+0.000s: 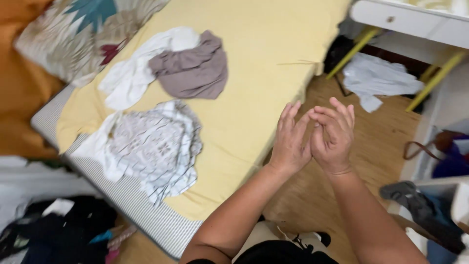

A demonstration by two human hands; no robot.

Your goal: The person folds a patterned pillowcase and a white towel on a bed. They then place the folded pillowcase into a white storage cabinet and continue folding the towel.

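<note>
Over the yellow-sheeted mattress [254, 63] strewn with clothes, the left hand [289, 139] and right hand [333, 136] are pressing together, fingers loosely extended, holding nothing, nearest the patterned white garment [151, 146].

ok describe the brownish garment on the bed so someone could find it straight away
Start at the mattress with the yellow sheet. Toward its upper part, near the floral pillow, two crumpled garments lie touching. The taupe garment is the right-hand one, partly overlapping the plain white garment; it is the only dark, brownish piece on the sheet.
</note>
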